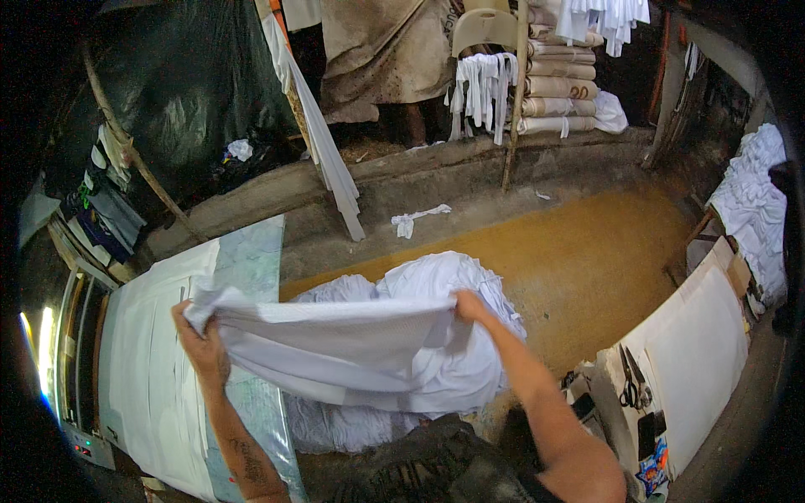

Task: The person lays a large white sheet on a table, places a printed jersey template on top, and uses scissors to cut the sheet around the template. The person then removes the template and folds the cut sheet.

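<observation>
A length of white cloth (pixel 335 339) with a fine texture is stretched between my two hands and sags in the middle. My left hand (pixel 203 339) is closed on its left end, above the edge of the white-covered table. At the other end, my right hand (pixel 471 307) pinches the cloth's upper corner and is a little blurred. Beneath and behind the held cloth lies a large heap of white fabric (pixel 457 272), partly hidden by it.
Left is a table with white sheets (pixel 159 360) and a glossy pale-green surface (pixel 251 260). Scissors (pixel 633 381) lie on a board-topped table (pixel 696 360) at right. Stacked folded sacks (pixel 560 88), a slanting pole (pixel 306 126) and a white scrap (pixel 419 220) are farther off.
</observation>
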